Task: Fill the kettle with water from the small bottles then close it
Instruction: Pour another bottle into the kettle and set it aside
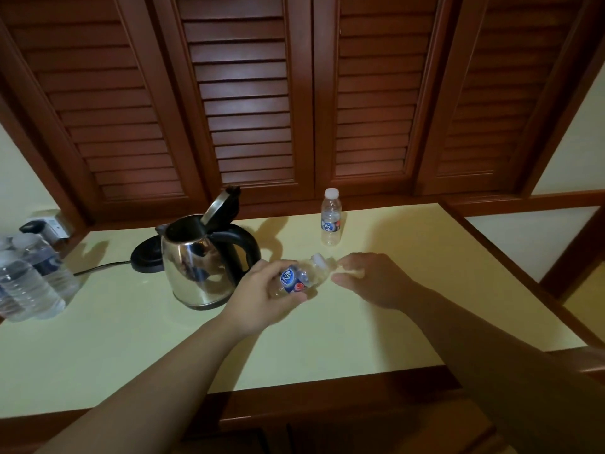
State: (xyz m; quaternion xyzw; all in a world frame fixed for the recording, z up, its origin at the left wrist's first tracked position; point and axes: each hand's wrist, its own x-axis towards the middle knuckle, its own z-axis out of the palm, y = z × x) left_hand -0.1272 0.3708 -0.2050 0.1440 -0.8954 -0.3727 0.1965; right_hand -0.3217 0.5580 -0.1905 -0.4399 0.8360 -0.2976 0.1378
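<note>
Left hand reaches in from lower left and grips a small bottle round its blue-labelled middle, fingers and thumb curled about it. Bottle tilted, nearly on its side, white cap still on and pointing up and to the right, toward the other hand. It is held just above the pale yellow counter, just right of the kettle. Right hand lies just beyond the cap, apart from it by a narrow gap; fingers curled inward, and something pale and clear sits pinched at the fingertips, too blurred to name. Kettle, polished steel with black handle, stands off its black base, which sits just behind and to its left with a cord trailing left. Kettle lid hinged up, mouth open; water level inside cannot be made out. Second small bottle, same label, upright and capped near the back of the counter, well apart from both hands, behind and slightly right of the held one. Larger clear bottles grouped at the far left edge. Brown louvred shutters behind the counter.
</note>
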